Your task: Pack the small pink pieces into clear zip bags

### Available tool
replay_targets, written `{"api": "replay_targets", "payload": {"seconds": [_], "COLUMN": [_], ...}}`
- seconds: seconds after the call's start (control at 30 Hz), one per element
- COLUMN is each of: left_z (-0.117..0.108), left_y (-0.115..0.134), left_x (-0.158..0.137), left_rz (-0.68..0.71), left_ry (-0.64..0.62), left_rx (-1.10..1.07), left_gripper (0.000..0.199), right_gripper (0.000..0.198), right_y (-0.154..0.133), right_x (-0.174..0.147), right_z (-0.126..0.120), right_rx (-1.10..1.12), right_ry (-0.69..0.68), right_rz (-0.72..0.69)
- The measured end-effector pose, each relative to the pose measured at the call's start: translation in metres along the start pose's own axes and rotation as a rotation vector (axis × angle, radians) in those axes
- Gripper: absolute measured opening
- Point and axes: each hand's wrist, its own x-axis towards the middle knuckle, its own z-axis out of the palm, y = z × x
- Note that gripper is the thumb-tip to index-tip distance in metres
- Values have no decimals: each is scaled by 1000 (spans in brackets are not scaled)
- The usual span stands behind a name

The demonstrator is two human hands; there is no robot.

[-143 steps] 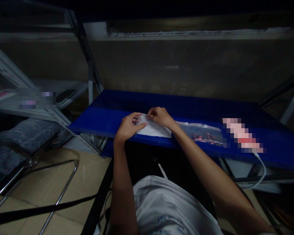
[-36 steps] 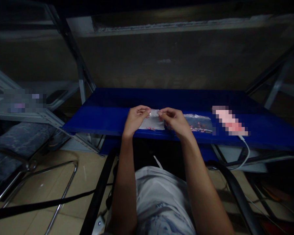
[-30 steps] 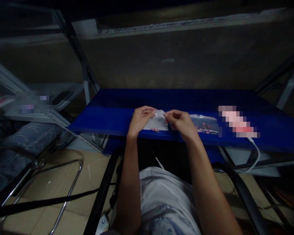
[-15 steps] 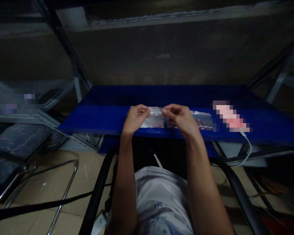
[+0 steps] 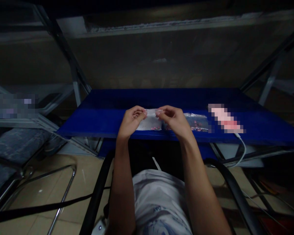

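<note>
A clear plastic bag [image 5: 150, 121] with small pinkish pieces in its lower part is stretched between my two hands, over the front of the blue table [image 5: 103, 111]. My left hand [image 5: 133, 120] pinches the top edge of the bag at its left. At the right end of the same edge, my right hand [image 5: 172, 118] is closed with thumb and forefinger together. Another clear bag [image 5: 197, 122] holding small reddish pieces lies flat to the right, partly hidden behind my right hand.
A pixelated pinkish object [image 5: 226, 119] with a white cable [image 5: 243, 148] lies on the table's right side. Black chair armrests [image 5: 98, 192] flank me. At the left stands another table [image 5: 17, 122], with a metal-framed chair [image 5: 72, 173] below it.
The view has shifted slightly, so the table sits a little lower and farther left. Both hands keep their pinch on the bag's top edge.
</note>
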Motion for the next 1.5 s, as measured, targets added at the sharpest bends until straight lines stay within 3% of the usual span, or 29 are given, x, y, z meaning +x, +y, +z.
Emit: {"api": "replay_targets", "payload": {"seconds": [0.37, 0.53, 0.67, 0.93, 1.1, 1.3, 1.5], "left_z": [4, 4, 9, 14, 18, 44, 93], "left_y": [-1, 1, -5, -9, -9, -12, -14], "left_x": [0, 0, 2, 2, 3, 8, 23], "left_rz": [84, 97, 78, 92, 112, 30, -76], "left_ry": [14, 18, 3, -30, 41, -26, -40], "left_rx": [29, 53, 45, 41, 82, -110, -200], "left_gripper": [20, 19, 21, 21, 21, 23, 16], "right_gripper": [25, 32, 36, 33, 31, 33, 48], "right_y": [-1, 2, 10, 0, -2, 2, 6], "right_x": [-1, 2, 7, 2, 0, 3, -5], "right_z": [8, 14, 16, 8, -4, -24, -68], "right_rx": [26, 90, 90, 62, 103, 21, -18], "right_ry": [39, -30, -37, -51, -94, 85, 182], "right_rz": [-88, -7, -17, -38, 28, 51, 89]}}
